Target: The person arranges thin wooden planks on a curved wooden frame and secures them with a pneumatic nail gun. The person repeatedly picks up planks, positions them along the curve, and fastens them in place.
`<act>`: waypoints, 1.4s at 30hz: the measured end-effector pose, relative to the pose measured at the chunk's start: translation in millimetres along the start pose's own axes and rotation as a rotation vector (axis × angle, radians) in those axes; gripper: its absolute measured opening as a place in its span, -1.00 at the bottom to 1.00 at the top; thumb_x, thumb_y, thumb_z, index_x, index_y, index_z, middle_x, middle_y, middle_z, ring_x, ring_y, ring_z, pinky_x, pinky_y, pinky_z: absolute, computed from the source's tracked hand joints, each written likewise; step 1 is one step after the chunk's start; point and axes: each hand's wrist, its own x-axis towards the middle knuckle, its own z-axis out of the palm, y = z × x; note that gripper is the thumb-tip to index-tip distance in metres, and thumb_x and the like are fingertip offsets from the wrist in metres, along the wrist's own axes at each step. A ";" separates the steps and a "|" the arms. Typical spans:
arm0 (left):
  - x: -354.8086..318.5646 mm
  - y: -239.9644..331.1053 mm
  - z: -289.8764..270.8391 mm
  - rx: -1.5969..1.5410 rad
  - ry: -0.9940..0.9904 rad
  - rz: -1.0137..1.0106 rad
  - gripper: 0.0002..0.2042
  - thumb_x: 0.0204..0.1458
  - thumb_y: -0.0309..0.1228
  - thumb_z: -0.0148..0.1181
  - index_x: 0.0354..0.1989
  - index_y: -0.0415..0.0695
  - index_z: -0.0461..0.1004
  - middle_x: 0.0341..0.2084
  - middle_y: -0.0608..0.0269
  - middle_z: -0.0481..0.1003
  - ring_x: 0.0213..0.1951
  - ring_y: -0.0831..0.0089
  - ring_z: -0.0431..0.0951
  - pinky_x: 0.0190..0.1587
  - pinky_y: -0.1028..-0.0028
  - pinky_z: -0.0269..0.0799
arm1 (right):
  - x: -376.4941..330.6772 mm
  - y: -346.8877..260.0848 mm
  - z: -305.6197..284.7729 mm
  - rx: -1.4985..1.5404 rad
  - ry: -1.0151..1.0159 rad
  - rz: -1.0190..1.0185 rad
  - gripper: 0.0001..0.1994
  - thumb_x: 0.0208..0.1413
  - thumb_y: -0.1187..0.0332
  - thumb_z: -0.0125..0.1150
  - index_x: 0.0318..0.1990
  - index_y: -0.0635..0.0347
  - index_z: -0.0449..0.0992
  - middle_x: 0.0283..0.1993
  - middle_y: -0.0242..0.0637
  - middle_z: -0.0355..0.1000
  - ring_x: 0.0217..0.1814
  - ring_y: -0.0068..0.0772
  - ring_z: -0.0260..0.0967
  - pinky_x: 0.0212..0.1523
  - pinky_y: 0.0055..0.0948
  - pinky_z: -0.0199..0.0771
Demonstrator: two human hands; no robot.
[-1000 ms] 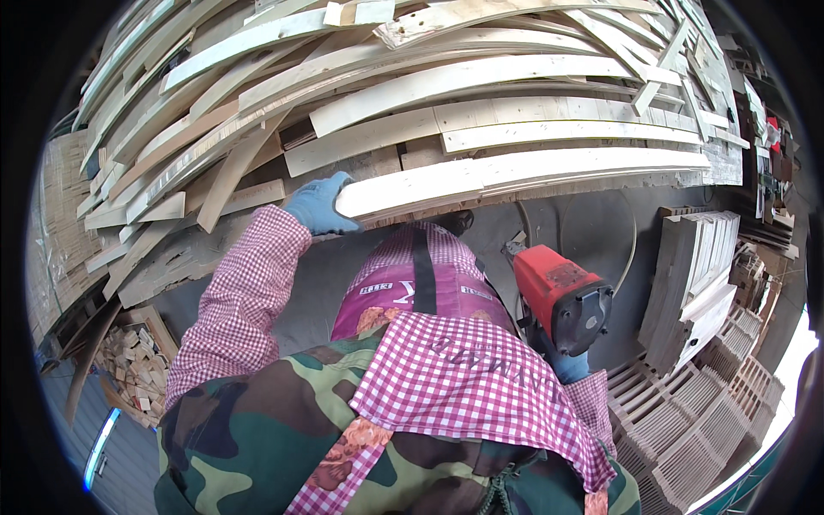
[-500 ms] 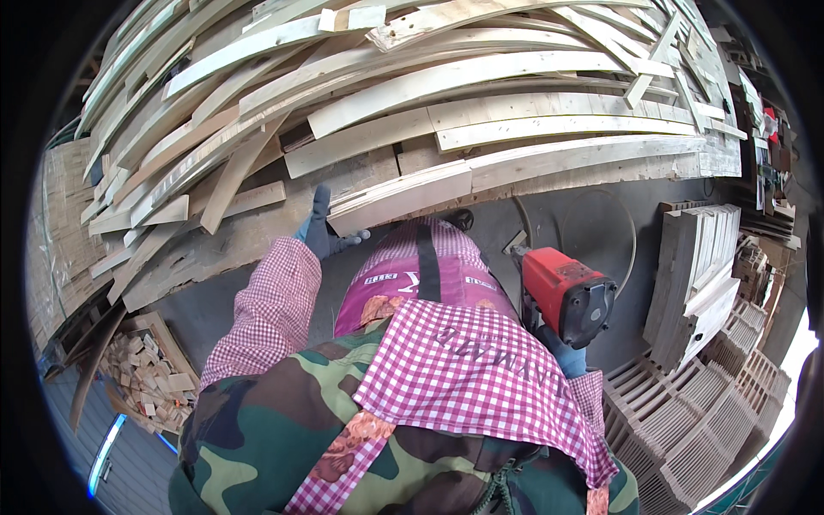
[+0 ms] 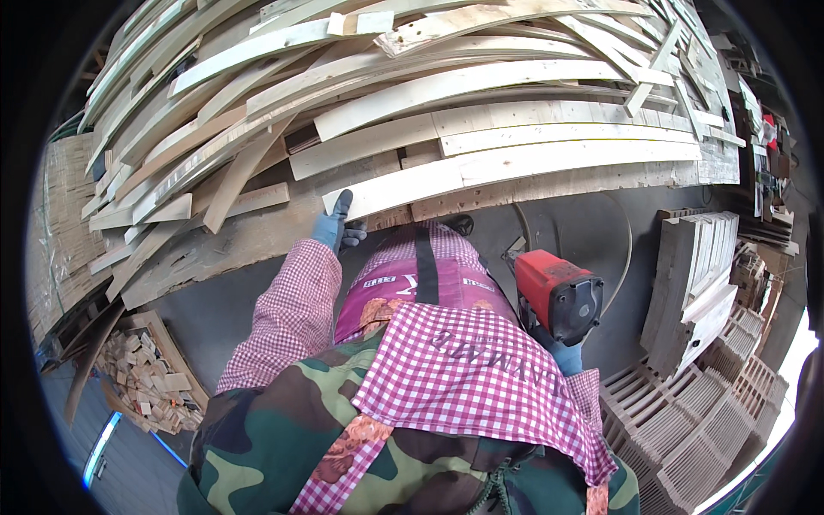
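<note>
My left hand point(image 3: 333, 228), in a blue-grey glove, is at the near left end of a pale wooden board point(image 3: 403, 187) along the bench's front edge. Its thumb lies over the board's end and the fingers curl below, closed on it. Down at my right side, my gloved right hand point(image 3: 563, 354) is wrapped round the handle of a red and black nail gun point(image 3: 558, 296), largely hidden behind the tool's body. The nail gun hangs off the bench, with its narrow nose pointing away from me.
Long wooden strips point(image 3: 412, 90) cover the bench point(image 3: 206, 262). A hose point(image 3: 631, 249) curves near the nail gun. Stacked boards point(image 3: 687, 283) and slatted wood pieces point(image 3: 687, 421) stand at right. A wooden box point(image 3: 190, 371) of offcuts sits at lower left.
My left hand has moved slightly right and closed on the board's end. The layered near end of the board now lies flatter. The nail gun has shifted slightly left.
</note>
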 end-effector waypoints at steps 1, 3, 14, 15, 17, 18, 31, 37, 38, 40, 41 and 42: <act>3.5 -1.1 4.3 0.022 0.024 -0.002 -0.32 -0.13 0.26 0.14 -0.17 -0.20 0.39 -0.62 0.11 0.50 -0.72 0.39 0.50 -0.79 0.58 0.36 | 1.5 9.6 0.2 -0.012 0.016 -0.035 -0.43 -0.05 0.19 0.32 0.12 0.19 0.31 0.11 -0.16 0.34 0.12 -0.23 0.30 0.09 -0.28 0.32; 0.9 2.9 9.5 0.077 0.083 0.001 -0.29 -0.13 0.28 0.11 -0.16 -0.23 0.38 -0.63 0.10 0.50 -0.74 0.37 0.49 -0.79 0.57 0.36 | 5.4 28.6 8.8 -0.019 0.044 -0.106 -0.43 -0.06 0.20 0.33 0.11 0.19 0.32 0.10 -0.17 0.35 0.11 -0.25 0.32 0.07 -0.28 0.34; -24.8 16.7 -22.4 0.477 0.199 0.047 -0.11 -0.13 0.44 -0.16 -0.09 -0.32 0.38 -0.66 0.10 0.50 -0.76 0.42 0.44 -0.71 0.49 0.31 | -5.8 14.8 5.9 0.098 0.062 0.051 -0.48 -0.09 0.22 0.36 0.05 0.19 0.40 0.06 -0.15 0.40 0.06 -0.29 0.36 0.00 -0.31 0.39; -28.5 20.1 -24.4 0.509 0.236 0.055 -0.12 -0.10 0.42 -0.16 -0.08 -0.31 0.38 -0.66 0.10 0.50 -0.76 0.42 0.44 -0.71 0.48 0.30 | -7.0 27.8 6.7 0.076 0.070 0.042 -0.49 -0.07 0.26 0.35 0.06 0.21 0.39 0.07 -0.16 0.39 0.08 -0.28 0.35 0.00 -0.31 0.39; -28.4 17.4 -41.3 0.696 0.319 0.042 -0.20 -0.01 0.37 -0.23 -0.22 -0.29 0.46 -0.64 0.06 0.51 -0.66 0.34 0.51 -0.56 0.38 0.39 | -6.8 40.4 6.8 0.235 0.103 0.061 -0.51 -0.04 0.28 0.33 0.05 0.25 0.38 0.01 -0.19 0.43 -0.01 -0.29 0.39 -0.08 -0.31 0.44; -25.7 20.4 -51.7 0.846 0.363 0.038 -0.21 0.01 0.36 -0.25 -0.28 -0.28 0.48 -0.63 0.05 0.51 -0.62 0.31 0.53 -0.50 0.35 0.40 | -9.1 35.4 9.0 0.297 0.107 0.167 -0.52 -0.04 0.30 0.33 0.05 0.27 0.38 -0.02 -0.18 0.44 -0.07 -0.30 0.42 -0.14 -0.32 0.47; -74.1 40.7 0.4 1.365 0.301 0.498 -0.63 0.04 0.01 0.07 -0.42 -0.09 0.50 -0.49 0.10 0.54 -0.36 0.13 0.54 -0.26 0.24 0.39 | 14.6 97.0 1.0 -0.255 0.064 0.624 -0.61 -0.19 0.15 0.18 -0.17 0.12 0.56 -0.15 0.01 0.49 -0.01 -0.05 0.44 -0.06 -0.23 0.43; -94.8 20.5 106.8 1.287 0.027 0.921 -0.80 -0.03 -0.22 0.18 -0.29 -0.02 0.47 -0.40 0.13 0.55 -0.34 0.15 0.55 -0.26 0.25 0.41 | -6.3 171.5 -6.9 -0.075 -0.088 0.786 -0.59 -0.11 0.12 0.17 -0.11 0.15 0.53 -0.09 0.02 0.47 0.03 -0.02 0.42 -0.02 -0.21 0.41; -91.6 15.5 125.2 1.343 0.020 0.904 -0.80 -0.03 -0.23 0.18 -0.28 -0.03 0.47 -0.37 0.12 0.54 -0.31 0.16 0.55 -0.24 0.27 0.42 | -11.3 203.0 -0.6 0.009 -0.081 0.779 -0.57 -0.13 0.12 0.19 -0.10 0.16 0.53 -0.09 0.02 0.48 0.03 -0.03 0.42 -0.03 -0.22 0.41; -97.0 7.8 173.2 1.248 -0.092 0.881 -0.76 -0.03 -0.19 0.19 -0.25 -0.04 0.47 -0.34 0.14 0.54 -0.28 0.17 0.55 -0.21 0.29 0.42 | -22.4 257.5 7.6 0.147 -0.073 0.786 -0.55 -0.15 0.11 0.21 -0.10 0.17 0.53 -0.10 0.02 0.48 0.02 -0.04 0.42 -0.03 -0.22 0.41; -100.1 2.3 195.8 1.243 -0.106 0.885 -0.74 -0.03 -0.18 0.20 -0.23 -0.04 0.47 -0.33 0.16 0.54 -0.28 0.18 0.55 -0.19 0.29 0.43 | -20.9 272.1 3.9 0.192 -0.059 0.796 -0.55 -0.15 0.11 0.21 -0.10 0.17 0.53 -0.10 0.02 0.48 0.02 -0.04 0.42 -0.03 -0.22 0.41; -103.6 -2.2 220.0 1.304 -0.118 0.996 -0.71 -0.03 -0.15 0.20 -0.21 -0.04 0.47 -0.33 0.17 0.54 -0.27 0.19 0.55 -0.19 0.29 0.42 | -22.1 287.2 -1.0 0.225 -0.048 0.817 -0.55 -0.15 0.11 0.21 -0.10 0.17 0.53 -0.10 0.02 0.48 0.02 -0.04 0.42 -0.03 -0.22 0.41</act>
